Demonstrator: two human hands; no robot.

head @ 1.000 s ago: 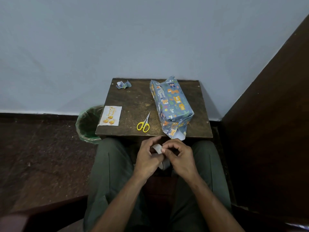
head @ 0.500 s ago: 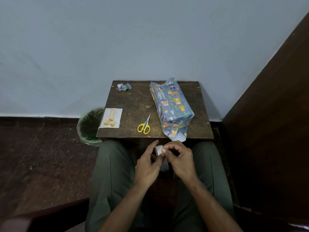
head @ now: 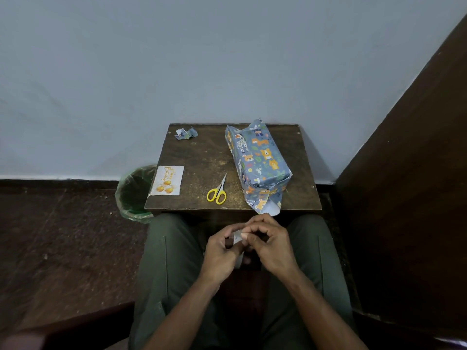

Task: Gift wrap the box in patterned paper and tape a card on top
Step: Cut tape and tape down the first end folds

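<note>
The wrapped box (head: 257, 162) sits on the right of the little table (head: 202, 157), near flap loose, scissors (head: 217, 192) just left of it, card (head: 166, 180) at the left edge, paper scrap (head: 185, 133) at the back, bin (head: 134, 195) beside, while left hand (head: 219, 253) and right hand (head: 271, 245) both pinch a pale tape piece (head: 238, 238) over the lap.

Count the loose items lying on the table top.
4: paper scrap at the far left corner, card at the near left edge, scissors near the middle front, wrapped box on the right.
</note>
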